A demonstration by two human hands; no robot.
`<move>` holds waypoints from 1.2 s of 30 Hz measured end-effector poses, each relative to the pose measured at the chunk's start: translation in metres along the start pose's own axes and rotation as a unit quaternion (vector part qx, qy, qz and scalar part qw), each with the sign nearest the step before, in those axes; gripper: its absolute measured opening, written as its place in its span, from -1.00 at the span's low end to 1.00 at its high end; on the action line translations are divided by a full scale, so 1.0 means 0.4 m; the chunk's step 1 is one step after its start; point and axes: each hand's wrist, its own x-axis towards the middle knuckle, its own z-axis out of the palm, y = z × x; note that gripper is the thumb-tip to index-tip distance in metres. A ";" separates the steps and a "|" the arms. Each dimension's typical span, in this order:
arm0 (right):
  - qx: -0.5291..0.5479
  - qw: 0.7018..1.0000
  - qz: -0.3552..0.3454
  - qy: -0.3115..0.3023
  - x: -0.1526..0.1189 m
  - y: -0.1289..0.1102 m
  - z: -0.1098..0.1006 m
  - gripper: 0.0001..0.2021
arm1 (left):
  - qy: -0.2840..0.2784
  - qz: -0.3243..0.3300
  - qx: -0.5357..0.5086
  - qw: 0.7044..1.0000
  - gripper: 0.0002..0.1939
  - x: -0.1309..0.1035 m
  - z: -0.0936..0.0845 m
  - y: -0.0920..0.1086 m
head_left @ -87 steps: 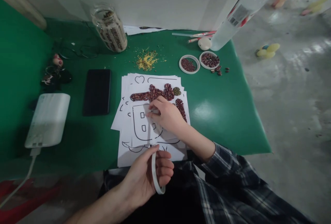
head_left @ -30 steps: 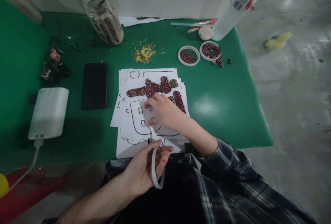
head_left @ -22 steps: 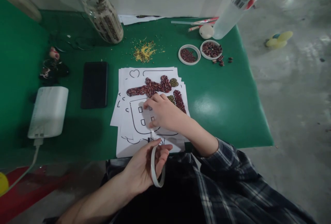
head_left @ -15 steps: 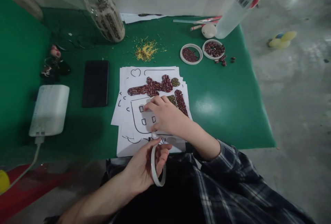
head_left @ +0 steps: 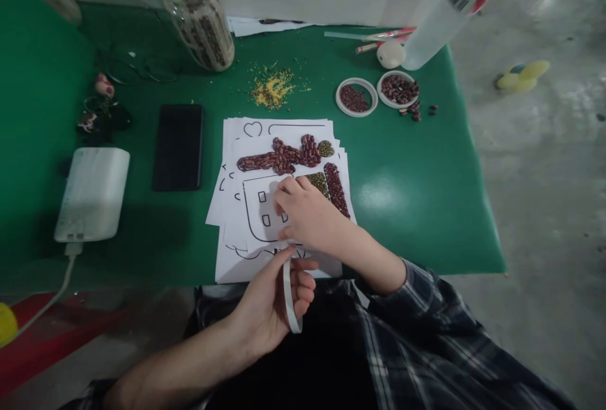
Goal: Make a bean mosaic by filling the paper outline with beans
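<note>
My left hand (head_left: 269, 303) is closed round a thin white ring (head_left: 290, 296), which stands on edge between thumb and fingers in front of my body. My right hand (head_left: 307, 211) rests on the top sheet of paper (head_left: 239, 224), thumb apart from the bent fingers, with nothing seen in it. On the sheet is a line drawing with small boxes. Dark red kidney beans (head_left: 279, 156) fill a long shape above it. Green mung beans (head_left: 318, 183) and a strip of small red beans (head_left: 336, 189) lie just right of my fingers.
Loose yellow and green grains (head_left: 272, 88) lie behind the paper. Right of them are two shallow white holders with small red beans (head_left: 353, 99) and kidney beans (head_left: 400, 89). A jar (head_left: 203, 31), a bottle (head_left: 435, 28), a black phone (head_left: 178, 148) and a cabled power bank (head_left: 92, 194) surround them.
The ring has turned more edge-on in my left hand. My right fingers have drawn in a little over the drawing. The whole view has shifted slightly.
</note>
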 end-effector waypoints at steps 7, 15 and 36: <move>-0.019 0.999 0.003 -0.026 0.003 -0.015 -0.008 -0.84 | -0.053 0.085 0.083 0.992 -0.60 0.001 0.006 -0.014; -0.009 0.997 -0.057 -0.056 0.025 0.011 -0.014 -0.85 | -0.088 0.102 0.122 0.983 -0.58 0.006 -0.003 -0.018; -0.152 0.954 0.015 -0.260 0.070 -0.105 -0.059 -0.82 | -0.160 0.167 0.303 0.925 -0.73 0.043 -0.013 -0.003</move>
